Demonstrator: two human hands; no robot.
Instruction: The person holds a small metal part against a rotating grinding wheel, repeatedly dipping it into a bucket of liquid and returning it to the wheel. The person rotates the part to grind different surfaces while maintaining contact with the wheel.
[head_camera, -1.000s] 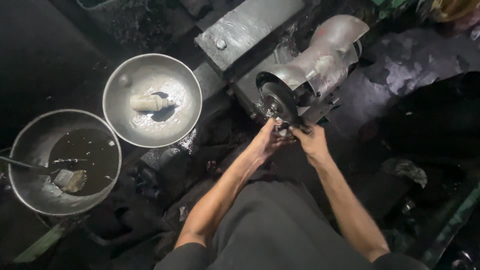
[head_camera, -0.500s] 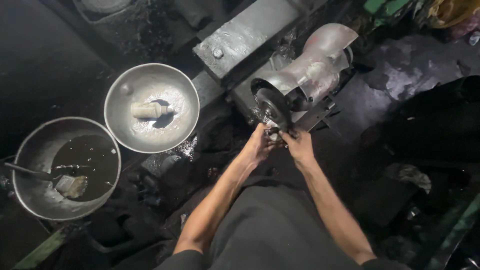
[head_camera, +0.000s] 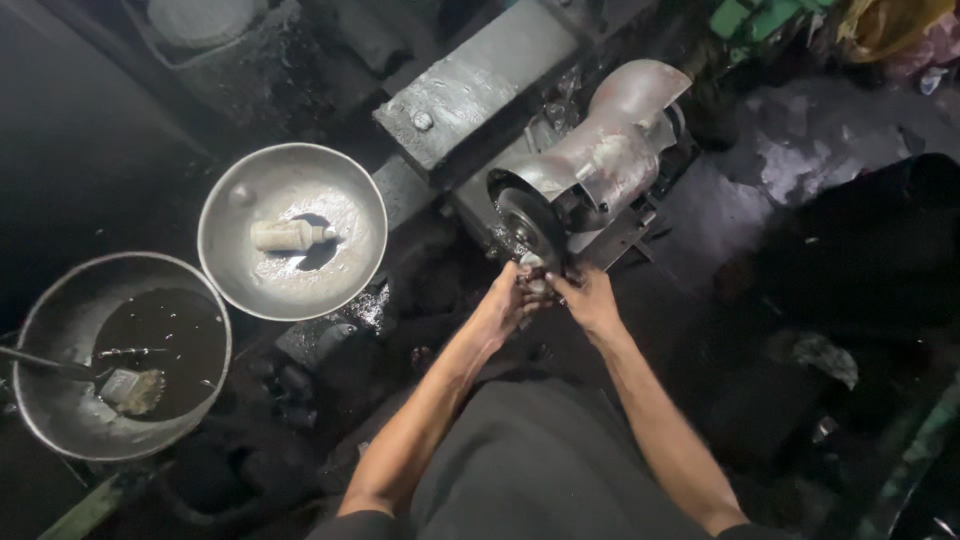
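My left hand (head_camera: 505, 300) and my right hand (head_camera: 588, 297) meet just below the dark grinding wheel (head_camera: 527, 226) of a grey bench grinder (head_camera: 600, 160). Both hands pinch a small dark piece (head_camera: 540, 284) between them and press it to the lower rim of the wheel. The piece is mostly hidden by my fingers. A curved metal guard covers the top of the wheel.
A shallow metal bowl (head_camera: 345, 270) at left holds a small pale bottle (head_camera: 288, 235) lying on its side. A second bowl (head_camera: 60, 300) at far left holds dark liquid and a brush. A grey metal block (head_camera: 470, 85) sits behind the grinder. The floor is dark and grimy.
The view has shifted, so the grinder and bowls sit a little differently in frame. My hands stay together at the wheel's lower rim.
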